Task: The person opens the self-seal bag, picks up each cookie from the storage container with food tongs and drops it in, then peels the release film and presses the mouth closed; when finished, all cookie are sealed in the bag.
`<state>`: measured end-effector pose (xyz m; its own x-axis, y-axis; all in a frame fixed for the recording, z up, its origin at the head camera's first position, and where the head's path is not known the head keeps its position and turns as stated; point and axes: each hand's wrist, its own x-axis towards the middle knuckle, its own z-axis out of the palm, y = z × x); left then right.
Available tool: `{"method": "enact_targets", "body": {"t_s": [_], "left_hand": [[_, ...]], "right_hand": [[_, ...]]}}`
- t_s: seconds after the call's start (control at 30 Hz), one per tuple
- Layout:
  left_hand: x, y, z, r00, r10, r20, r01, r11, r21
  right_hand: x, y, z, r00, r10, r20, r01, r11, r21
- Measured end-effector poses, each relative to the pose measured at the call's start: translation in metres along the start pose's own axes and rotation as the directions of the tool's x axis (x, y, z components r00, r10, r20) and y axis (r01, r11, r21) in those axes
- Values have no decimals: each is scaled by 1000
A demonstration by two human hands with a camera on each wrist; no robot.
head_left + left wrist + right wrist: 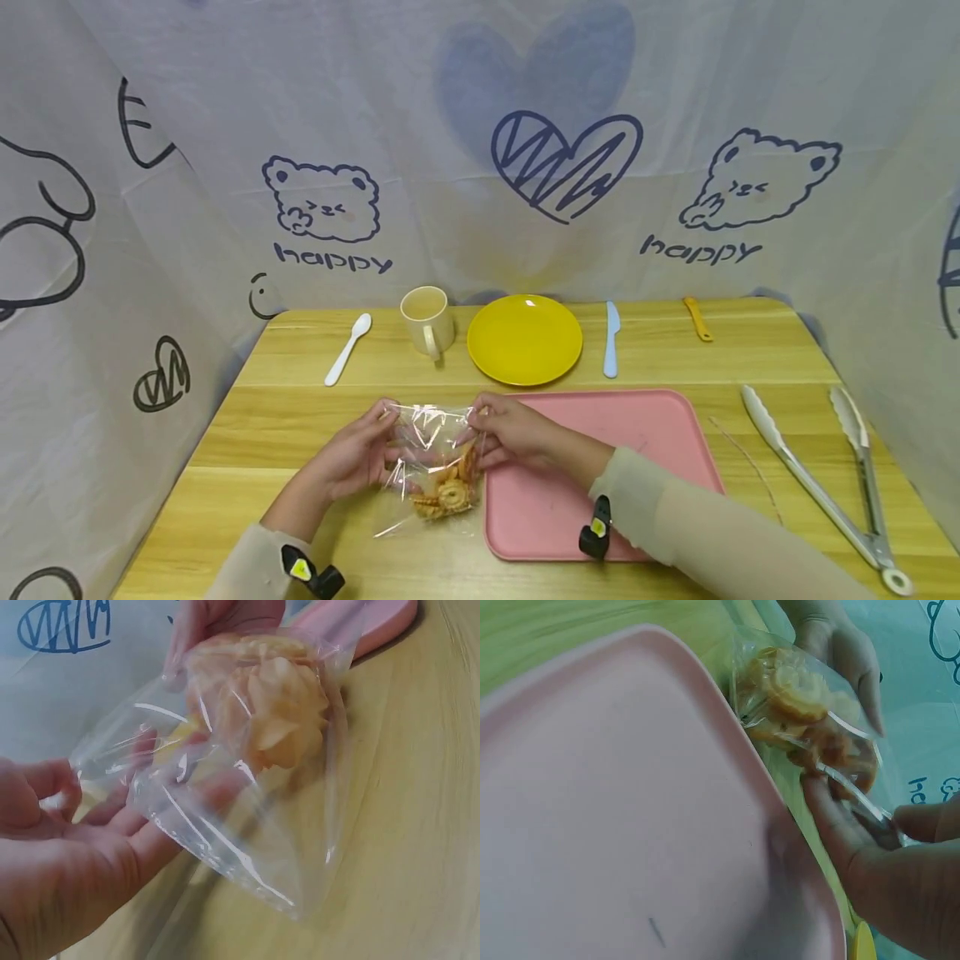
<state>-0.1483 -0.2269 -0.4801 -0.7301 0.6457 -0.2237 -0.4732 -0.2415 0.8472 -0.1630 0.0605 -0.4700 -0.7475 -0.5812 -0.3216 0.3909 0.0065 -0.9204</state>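
Note:
Between both hands hangs a clear plastic bag (405, 500) with several golden cookies (452, 494) gathered low in it, toward its right side. My left hand (352, 454) pinches the bag's upper left corner between thumb and finger, its other fingers behind the film. At the upper right corner my right hand (517, 429) pinches the film the same way. Ridged, piped cookies (281, 712) show through the bag in the left wrist view. From the right wrist, the bag (742, 682) appears beside the edge of the pink tray (630, 787).
The pink tray (622, 408) lies under my right forearm. Along the back are a white spoon (347, 350), a cream mug (426, 317), a yellow plate (525, 340), a pale blue knife (611, 340) and a yellow handle-like piece (697, 319). Metal tongs (817, 492) and a thin twist tie (750, 462) lie right.

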Motion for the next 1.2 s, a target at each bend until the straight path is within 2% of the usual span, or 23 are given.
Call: {"method": "enact_targets", "body": {"t_s": [0.07, 0.13, 0.2, 0.23, 0.3, 0.33, 0.37, 0.4, 0.43, 0.53, 0.57, 0.67, 0.77, 0.8, 0.83, 0.87, 0.93, 1.0, 1.07, 1.13, 1.2], "left_hand": [[2, -1, 0, 998, 7, -58, -5, 999, 33], [3, -2, 1, 989, 26, -144, -13, 996, 90], [4, -2, 2, 967, 54, -249, -9, 984, 178], [5, -1, 4, 951, 76, -299, -5, 972, 234], [4, 1, 9, 915, 129, -382, 19, 932, 361], [3, 1, 11, 899, 169, -404, 34, 894, 447], [3, 2, 14, 884, 211, -416, 55, 839, 542], [2, 2, 18, 874, 258, -411, 74, 767, 638], [2, 2, 22, 866, 303, -397, 95, 681, 726], [0, -1, 33, 853, 421, -307, 126, 405, 905], [0, -2, 37, 853, 444, -275, 131, 328, 935], [0, -7, 50, 856, 490, -167, 118, 128, 985], [2, -14, 60, 862, 505, -48, 83, -46, 996], [3, -16, 62, 866, 501, -8, 67, -100, 993], [4, -18, 64, 872, 489, 26, 50, -143, 988], [4, -19, 66, 880, 471, 54, 32, -172, 985], [4, -23, 68, 905, 417, 84, 3, -204, 979], [3, -25, 68, 933, 351, 79, -2, -215, 977], [1, -28, 68, 952, 301, 51, 15, -214, 977], [-1, -30, 67, 961, 276, 18, 43, -215, 976], [-1, -32, 66, 961, 277, -6, 69, -217, 974]], "right_hand": [[2, 0, 1, 1000, 4, -22, -5, 1000, -3], [4, 0, 2, 999, 0, -48, -1, 1000, -30], [3, 0, 2, 997, -33, -68, 27, 996, -85], [2, 0, 2, 994, -70, -80, 56, 985, -166], [-2, -3, 3, 981, -164, -104, 118, 928, -353], [-4, -4, 3, 970, -217, -113, 146, 884, -445], [-7, -5, 4, 957, -264, -119, 164, 832, -529], [-10, -6, 5, 943, -308, -126, 171, 773, -611], [-13, -6, 6, 929, -345, -133, 168, 715, -679], [-23, -3, 11, 901, -412, -134, 167, 615, -770], [-26, -1, 13, 892, -433, -131, 164, 580, -798], [-37, 4, 19, 859, -500, -110, 160, 466, -870], [-46, 10, 24, 832, -548, -84, 153, 373, -915], [-49, 12, 26, 830, -552, -78, 147, 352, -924], [-51, 13, 27, 831, -551, -73, 140, 335, -932], [-53, 14, 28, 835, -546, -67, 133, 319, -938], [-56, 16, 31, 852, -521, -48, 125, 291, -948], [-58, 16, 34, 878, -478, -20, 125, 270, -955], [-58, 16, 38, 902, -432, 19, 141, 253, -957], [-56, 16, 40, 921, -386, 56, 157, 235, -959], [-52, 15, 43, 935, -346, 80, 164, 221, -961]]}}
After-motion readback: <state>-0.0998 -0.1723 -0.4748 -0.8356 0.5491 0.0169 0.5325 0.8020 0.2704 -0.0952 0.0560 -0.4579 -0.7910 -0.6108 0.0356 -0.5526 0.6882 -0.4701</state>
